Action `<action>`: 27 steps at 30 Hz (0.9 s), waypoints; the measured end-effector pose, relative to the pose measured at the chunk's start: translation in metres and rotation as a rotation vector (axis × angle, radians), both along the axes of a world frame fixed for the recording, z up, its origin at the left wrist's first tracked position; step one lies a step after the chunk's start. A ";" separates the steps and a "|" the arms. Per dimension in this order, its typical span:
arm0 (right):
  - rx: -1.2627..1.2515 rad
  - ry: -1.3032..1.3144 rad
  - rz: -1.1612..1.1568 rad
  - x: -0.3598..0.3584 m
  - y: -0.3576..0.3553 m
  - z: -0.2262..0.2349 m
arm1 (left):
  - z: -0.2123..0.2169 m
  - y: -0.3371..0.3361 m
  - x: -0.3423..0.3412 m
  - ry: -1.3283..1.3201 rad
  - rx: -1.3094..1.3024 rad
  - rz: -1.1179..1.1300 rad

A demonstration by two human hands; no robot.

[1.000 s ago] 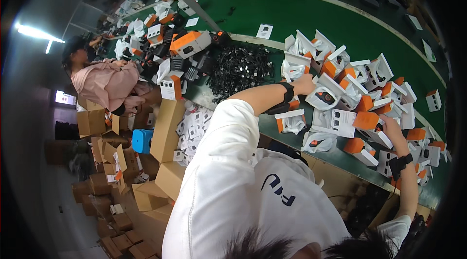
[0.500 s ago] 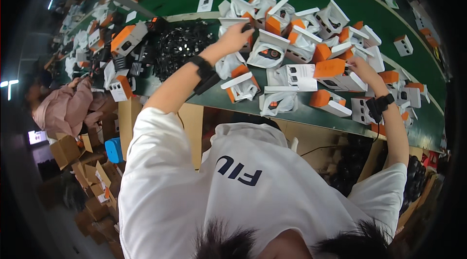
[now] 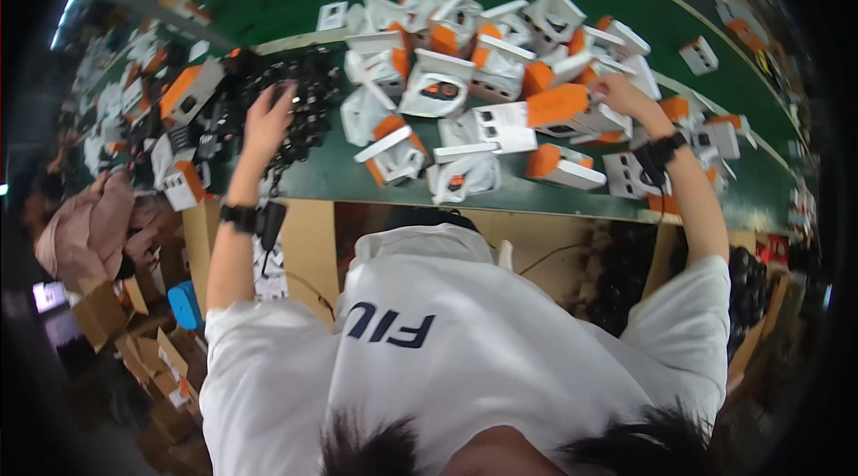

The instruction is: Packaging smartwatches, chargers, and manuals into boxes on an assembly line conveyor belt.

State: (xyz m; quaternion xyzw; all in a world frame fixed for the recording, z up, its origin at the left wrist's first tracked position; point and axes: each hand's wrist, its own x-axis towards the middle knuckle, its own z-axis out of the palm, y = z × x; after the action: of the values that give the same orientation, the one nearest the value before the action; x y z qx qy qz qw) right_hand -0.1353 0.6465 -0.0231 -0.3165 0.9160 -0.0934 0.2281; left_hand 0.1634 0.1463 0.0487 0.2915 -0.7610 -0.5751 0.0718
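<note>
My left hand (image 3: 266, 123) reaches over a heap of black parts (image 3: 308, 96) that look like cables or clips. Its thumb and fingers are apart at the edge of the heap, and nothing shows between them. With closed fingers, my right hand (image 3: 621, 93) grips the end of an orange-and-white box (image 3: 559, 106) lying on its side among other boxes. The fingertips are partly hidden at that end. Left of it stands an open white box (image 3: 438, 92) with a black and orange device in a clear bag.
Several more open orange-and-white boxes (image 3: 393, 152) with bagged contents crowd the green table (image 3: 295, 174). Another box (image 3: 192, 90) lies beyond the black heap. A co-worker in a pink sleeve (image 3: 94, 221) works at the left. Cardboard cartons (image 3: 152, 360) and a blue container (image 3: 185, 304) are below.
My left hand has moved left from a white box in the cluster to the black heap. My right hand stays at the same orange-and-white box. The whole view has shifted slightly.
</note>
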 end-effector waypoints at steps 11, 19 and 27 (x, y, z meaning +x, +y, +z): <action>-0.183 -0.076 0.157 0.058 -0.017 0.050 | -0.023 -0.024 0.108 -0.096 0.105 0.315; -0.052 0.273 0.267 0.067 -0.048 0.050 | -0.030 -0.022 0.098 -0.149 0.114 0.224; -0.117 0.153 0.457 0.085 -0.049 0.004 | -0.052 -0.023 0.109 -0.077 0.117 0.156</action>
State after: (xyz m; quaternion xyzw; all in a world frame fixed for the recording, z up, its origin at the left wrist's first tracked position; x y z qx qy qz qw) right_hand -0.0507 0.5974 -0.0195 -0.5344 0.8282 -0.0680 0.1546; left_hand 0.2724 0.1232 -0.0033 0.3756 -0.7031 -0.5997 0.0699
